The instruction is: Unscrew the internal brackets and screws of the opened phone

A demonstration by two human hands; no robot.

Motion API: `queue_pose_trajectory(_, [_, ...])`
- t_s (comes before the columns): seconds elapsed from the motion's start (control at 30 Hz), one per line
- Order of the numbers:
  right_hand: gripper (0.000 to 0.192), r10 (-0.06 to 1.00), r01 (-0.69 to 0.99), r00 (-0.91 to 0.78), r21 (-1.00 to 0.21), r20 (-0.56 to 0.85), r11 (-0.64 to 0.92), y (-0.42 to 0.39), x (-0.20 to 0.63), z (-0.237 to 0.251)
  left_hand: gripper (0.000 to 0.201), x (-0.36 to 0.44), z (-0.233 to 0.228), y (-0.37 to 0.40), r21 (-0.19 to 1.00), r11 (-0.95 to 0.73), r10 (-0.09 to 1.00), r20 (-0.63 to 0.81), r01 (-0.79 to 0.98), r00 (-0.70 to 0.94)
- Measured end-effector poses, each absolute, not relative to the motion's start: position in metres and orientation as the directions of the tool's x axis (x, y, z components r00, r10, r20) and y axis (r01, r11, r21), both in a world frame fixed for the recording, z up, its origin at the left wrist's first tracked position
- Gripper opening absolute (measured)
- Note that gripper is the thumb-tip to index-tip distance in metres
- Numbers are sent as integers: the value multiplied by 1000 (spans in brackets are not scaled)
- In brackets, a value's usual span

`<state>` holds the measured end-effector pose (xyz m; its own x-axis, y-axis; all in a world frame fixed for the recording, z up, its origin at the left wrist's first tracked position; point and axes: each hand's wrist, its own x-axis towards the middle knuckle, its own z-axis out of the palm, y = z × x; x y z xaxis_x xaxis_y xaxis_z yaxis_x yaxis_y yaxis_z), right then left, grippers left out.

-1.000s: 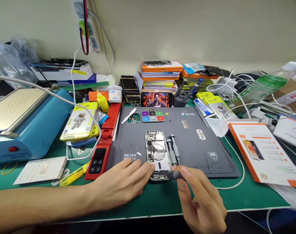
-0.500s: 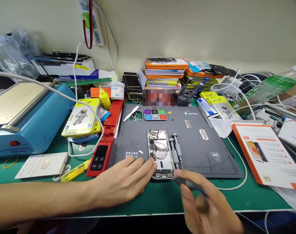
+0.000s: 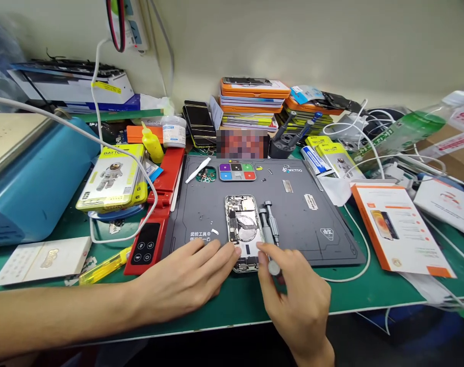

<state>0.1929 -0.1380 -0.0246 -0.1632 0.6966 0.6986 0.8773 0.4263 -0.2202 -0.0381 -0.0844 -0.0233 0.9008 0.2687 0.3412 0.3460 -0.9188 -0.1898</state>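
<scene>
Two hands at an opened phone on a grey mat.

Right hand (image 3: pixel 293 300) pinches a screwdriver (image 3: pixel 273 267) at the opened phone's (image 3: pixel 242 232) near right edge; left hand (image 3: pixel 186 280) lies open, fingertips touching its left edge, on the grey mat (image 3: pixel 316 239), which has bare room to the right.

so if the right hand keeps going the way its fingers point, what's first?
Likely the opened phone: the right hand points up-left at its lower end, fingertips nearly on it. The exact gap is unclear.

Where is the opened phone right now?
In the head view the opened phone lies near the front edge of the grey work mat, centre of the bench. The left hand touches its lower left side; two screwdrivers lie along its right.
</scene>
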Motion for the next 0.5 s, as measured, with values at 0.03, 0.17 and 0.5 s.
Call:
queue_pose_trajectory(0.03, [27,696,877,-204,-188,688,443,-137,192,-26,42,-38,-23,-84,-189,-919,267,346,346,899])
queue_pose_trajectory(0.17, [25,693,858,-339,-93,637,504,-136,191,-29,40,-36,-25,-84,-184,-918,267,371,352,890])
queue_pose_trajectory(0.5, [23,737,877,-360,-63,572,477,-137,187,-32,40,-36,-25,-84,-217,-907,251,413,362,876])
